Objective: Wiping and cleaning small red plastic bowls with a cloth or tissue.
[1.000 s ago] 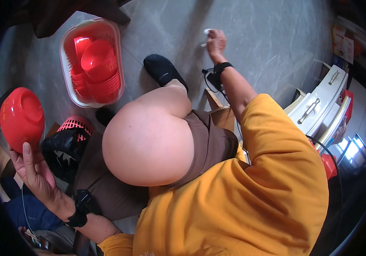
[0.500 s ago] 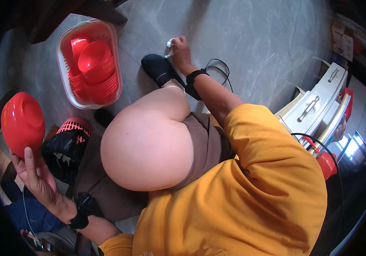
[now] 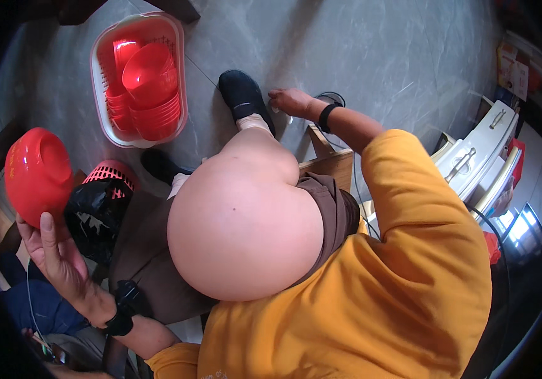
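In my left hand [image 3: 56, 252] is a glossy red bowl [image 3: 38, 177], tilted on its side with its footed base toward the right. My thumb and fingers pinch its lower rim. My right hand [image 3: 293, 104] is low over the floor, beside the black shoe [image 3: 242, 95] on my foot. Its fingers are closed around a small whitish crumpled piece [image 3: 275, 108], mostly hidden; what it is made of I cannot make out. Ahead on the left, a white-rimmed basket [image 3: 102, 123] holds several red bowls [image 3: 148, 69], some stacked inside one another.
A pink slatted bin [image 3: 110, 170] lined with a black bag [image 3: 94, 218] stands near my left hand. A wooden stool [image 3: 340, 170] and a dark cable [image 3: 333, 96] are near my right arm. White drawers [image 3: 466, 158] stand at the right, with a dark glossy panel [image 3: 523, 265] nearer me.
My right hand has come back from beyond the shoe tip to the shoe's right side. My left hand keeps the bowl in nearly the same place. The view has shifted slightly.
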Demonstrator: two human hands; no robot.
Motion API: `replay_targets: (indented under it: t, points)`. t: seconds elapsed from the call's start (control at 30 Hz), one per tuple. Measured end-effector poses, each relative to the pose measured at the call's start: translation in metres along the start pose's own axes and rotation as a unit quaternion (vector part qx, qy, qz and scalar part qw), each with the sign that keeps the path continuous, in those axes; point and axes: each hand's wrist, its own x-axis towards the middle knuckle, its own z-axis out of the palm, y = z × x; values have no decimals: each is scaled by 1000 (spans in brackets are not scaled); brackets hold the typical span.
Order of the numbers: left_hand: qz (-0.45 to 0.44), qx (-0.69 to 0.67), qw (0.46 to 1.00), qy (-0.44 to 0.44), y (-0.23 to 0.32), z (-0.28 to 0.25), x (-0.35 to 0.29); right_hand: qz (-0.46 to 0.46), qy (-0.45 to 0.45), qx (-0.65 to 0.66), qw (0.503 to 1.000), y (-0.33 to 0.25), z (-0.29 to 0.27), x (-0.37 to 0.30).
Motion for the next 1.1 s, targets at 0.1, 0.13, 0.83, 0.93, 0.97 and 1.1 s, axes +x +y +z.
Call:
replay_targets:
  t: [0.1,0.13,0.83,0.93,0.97,1.1]
  points:
    - [7,-2,1000,0,1,6,0,8,23,-51,998,16,2,19]
    - [6,-3,1000,-6,0,11,4,13,53,-96,994,36,1,29]
    - [-17,29,999,21,-2,13,-9,26,135,-14,990,22,-37,80]
    - [-17,25,1000,10,2,18,-8,16,166,-37,985,27,-47,101]
    - [-14,26,1000,-5,4,22,-8,36,195,-29,980,30,-51,107]
    - [-11,26,1000,4,3,16,-13,15,180,-55,982,35,-59,130]
